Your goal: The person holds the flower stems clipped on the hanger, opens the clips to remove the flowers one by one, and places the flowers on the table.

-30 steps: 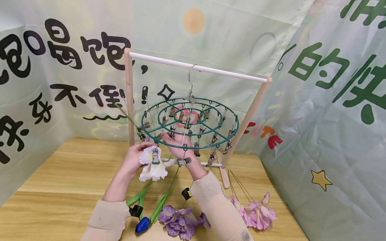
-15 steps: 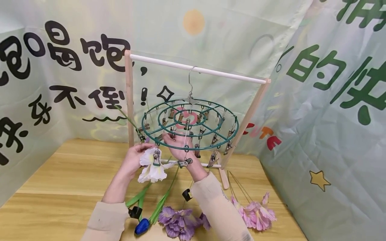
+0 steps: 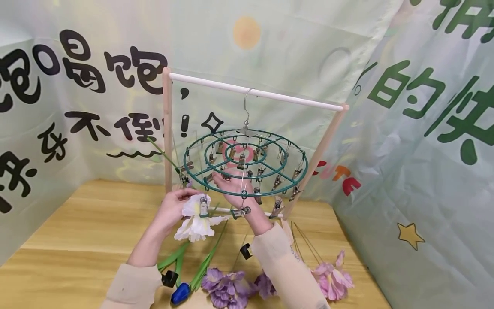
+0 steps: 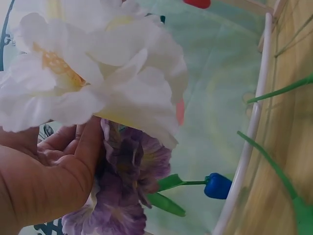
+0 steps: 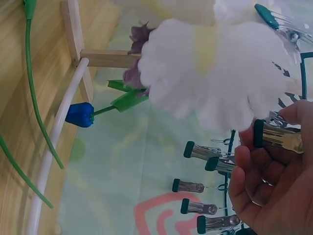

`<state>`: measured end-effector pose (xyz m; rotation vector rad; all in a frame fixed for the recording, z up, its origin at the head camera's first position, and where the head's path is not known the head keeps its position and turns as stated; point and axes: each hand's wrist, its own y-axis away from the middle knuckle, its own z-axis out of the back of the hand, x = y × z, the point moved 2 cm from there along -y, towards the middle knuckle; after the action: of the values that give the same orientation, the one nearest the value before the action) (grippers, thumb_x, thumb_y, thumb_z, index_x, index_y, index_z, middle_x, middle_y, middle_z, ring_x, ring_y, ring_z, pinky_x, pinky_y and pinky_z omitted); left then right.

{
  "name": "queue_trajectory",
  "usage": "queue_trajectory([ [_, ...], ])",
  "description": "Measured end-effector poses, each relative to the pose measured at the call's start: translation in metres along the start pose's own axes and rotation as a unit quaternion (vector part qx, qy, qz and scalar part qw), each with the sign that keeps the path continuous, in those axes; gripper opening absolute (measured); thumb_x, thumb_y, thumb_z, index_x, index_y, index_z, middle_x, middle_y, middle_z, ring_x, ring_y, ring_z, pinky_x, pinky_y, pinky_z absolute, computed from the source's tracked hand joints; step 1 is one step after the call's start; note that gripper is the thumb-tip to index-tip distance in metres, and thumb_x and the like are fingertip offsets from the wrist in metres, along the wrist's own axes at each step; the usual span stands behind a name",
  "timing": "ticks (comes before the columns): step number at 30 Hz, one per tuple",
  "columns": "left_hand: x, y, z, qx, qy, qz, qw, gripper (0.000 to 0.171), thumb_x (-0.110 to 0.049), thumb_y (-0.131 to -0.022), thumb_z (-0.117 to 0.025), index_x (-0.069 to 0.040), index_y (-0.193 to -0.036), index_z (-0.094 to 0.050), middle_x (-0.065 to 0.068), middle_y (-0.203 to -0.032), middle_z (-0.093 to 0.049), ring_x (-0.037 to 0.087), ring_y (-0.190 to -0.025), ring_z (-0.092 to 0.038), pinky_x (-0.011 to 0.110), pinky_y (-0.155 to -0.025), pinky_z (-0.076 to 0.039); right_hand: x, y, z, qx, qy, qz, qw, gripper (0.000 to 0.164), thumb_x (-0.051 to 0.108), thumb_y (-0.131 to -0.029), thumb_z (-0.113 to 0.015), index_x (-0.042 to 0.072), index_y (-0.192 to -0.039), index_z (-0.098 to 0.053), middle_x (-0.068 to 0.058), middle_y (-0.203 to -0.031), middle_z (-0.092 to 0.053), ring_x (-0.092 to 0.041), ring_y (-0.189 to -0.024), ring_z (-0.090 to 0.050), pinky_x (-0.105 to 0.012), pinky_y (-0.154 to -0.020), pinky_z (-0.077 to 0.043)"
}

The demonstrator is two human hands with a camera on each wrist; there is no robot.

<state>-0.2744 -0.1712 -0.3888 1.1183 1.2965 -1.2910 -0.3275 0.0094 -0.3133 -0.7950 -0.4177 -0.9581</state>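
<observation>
My left hand (image 3: 170,210) holds a white artificial flower (image 3: 194,221) under the near left side of a round green clip hanger (image 3: 270,193). In the left wrist view its fingers go behind the petals, so the exact grip is hidden. Beneath the hanger's rings, my right hand (image 3: 235,189) pinches a metal clip (image 5: 279,137) with green tips between thumb and fingers. The white petals are close to that clip; whether they touch is unclear. A purple flower (image 4: 132,166) and a blue tulip (image 4: 217,186) are beyond the left hand.
A wooden stand with a white rod (image 3: 293,99) carries the hanger, whose several other clips (image 5: 188,186) dangle. On the table (image 3: 58,240) lie a blue tulip (image 3: 180,294), purple flowers (image 3: 227,287) and pink flowers (image 3: 332,279). A printed cloth (image 3: 301,47) surrounds the table.
The white flower has dipped slightly down and left with the left hand. My right hand stays beneath the rings, and the whole view has shifted a little.
</observation>
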Motion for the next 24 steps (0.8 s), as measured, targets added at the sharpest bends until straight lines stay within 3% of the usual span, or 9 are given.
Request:
queue_trajectory([
  [2,-0.004,0.001,-0.001,0.009,-0.017,-0.008,0.9998,0.034,-0.010,-0.102,-0.063,0.010,-0.129,-0.065,0.026,-0.150,-0.051,0.005,-0.074,-0.057,0.021,-0.056,-0.048,0.000,0.000,0.003,-0.010,0.002,0.008,1.000,0.047,0.030,-0.102,-0.065,0.015,-0.060,-0.053,0.006,-0.052,-0.045,-0.012,-0.049,-0.041,-0.025,-0.050,-0.035],
  [4,-0.008,0.002,-0.001,0.018,-0.032,-0.011,0.9993,0.034,-0.011,-0.102,-0.063,0.010,-0.129,-0.065,0.028,-0.155,-0.046,0.005,-0.070,-0.054,0.022,-0.054,-0.046,0.000,-0.001,0.006,-0.018,0.007,0.015,1.000,0.044,0.030,-0.102,-0.066,0.014,-0.062,-0.056,0.006,-0.053,-0.047,-0.011,-0.049,-0.042,-0.025,-0.050,-0.036],
  [5,-0.009,0.003,-0.001,0.021,-0.038,-0.011,0.9990,0.034,-0.011,-0.102,-0.062,0.010,-0.129,-0.065,0.028,-0.153,-0.047,0.005,-0.068,-0.053,0.022,-0.052,-0.045,0.000,-0.001,0.007,-0.020,0.008,0.017,1.000,0.044,0.029,-0.102,-0.067,0.013,-0.062,-0.057,0.005,-0.054,-0.047,-0.011,-0.050,-0.042,-0.025,-0.051,-0.036],
  [7,-0.011,0.004,-0.002,0.026,-0.050,-0.007,0.9984,0.033,-0.010,-0.102,-0.062,0.010,-0.127,-0.066,0.028,-0.133,-0.060,0.006,-0.065,-0.053,0.023,-0.051,-0.044,-0.001,-0.001,0.008,-0.021,0.008,0.018,1.000,0.041,0.030,-0.101,-0.067,0.013,-0.064,-0.059,0.005,-0.056,-0.049,-0.011,-0.050,-0.043,-0.025,-0.051,-0.038],
  [10,-0.013,0.007,-0.002,0.034,-0.058,-0.007,0.9977,0.031,-0.008,-0.100,-0.064,0.012,-0.125,-0.065,0.017,-0.104,-0.067,0.009,-0.058,-0.052,0.024,-0.050,-0.045,-0.004,-0.001,0.008,-0.019,0.010,0.015,1.000,0.039,0.031,-0.100,-0.067,0.014,-0.066,-0.060,0.006,-0.056,-0.050,-0.011,-0.050,-0.044,-0.026,-0.051,-0.039],
  [12,-0.013,0.010,-0.001,0.041,-0.061,-0.008,0.9973,0.031,-0.006,-0.098,-0.066,0.013,-0.123,-0.065,0.011,-0.095,-0.068,0.010,-0.058,-0.053,0.025,-0.049,-0.044,-0.005,-0.001,0.008,-0.013,0.014,0.010,1.000,0.039,0.031,-0.101,-0.066,0.016,-0.066,-0.058,0.007,-0.056,-0.048,-0.010,-0.050,-0.043,-0.026,-0.052,-0.039],
  [17,-0.012,0.017,0.003,0.054,-0.087,-0.022,0.9945,0.032,-0.003,-0.095,-0.071,0.015,-0.121,-0.065,0.018,-0.102,-0.072,0.014,-0.074,-0.062,0.026,-0.058,-0.053,-0.004,0.002,0.010,-0.002,0.022,0.016,1.000,0.047,0.031,-0.103,-0.064,0.016,-0.062,-0.048,0.006,-0.057,-0.043,-0.011,-0.049,-0.039,-0.026,-0.052,-0.036],
  [20,-0.013,0.021,0.006,0.067,-0.100,-0.035,0.9921,0.034,-0.002,-0.093,-0.072,0.017,-0.120,-0.066,0.024,-0.111,-0.071,0.017,-0.088,-0.065,0.027,-0.068,-0.057,-0.005,0.002,0.010,-0.001,0.022,0.019,1.000,0.047,0.031,-0.103,-0.065,0.017,-0.061,-0.049,0.006,-0.057,-0.046,-0.011,-0.050,-0.040,-0.026,-0.052,-0.037],
  [24,-0.014,0.026,0.013,0.083,-0.111,-0.038,0.9896,0.033,-0.003,-0.091,-0.075,0.015,-0.117,-0.068,0.022,-0.111,-0.072,0.018,-0.092,-0.066,0.028,-0.073,-0.058,-0.006,0.001,0.010,0.008,0.019,0.017,1.000,0.047,0.031,-0.103,-0.065,0.017,-0.061,-0.052,0.006,-0.054,-0.046,-0.012,-0.050,-0.041,-0.027,-0.054,-0.038],
])
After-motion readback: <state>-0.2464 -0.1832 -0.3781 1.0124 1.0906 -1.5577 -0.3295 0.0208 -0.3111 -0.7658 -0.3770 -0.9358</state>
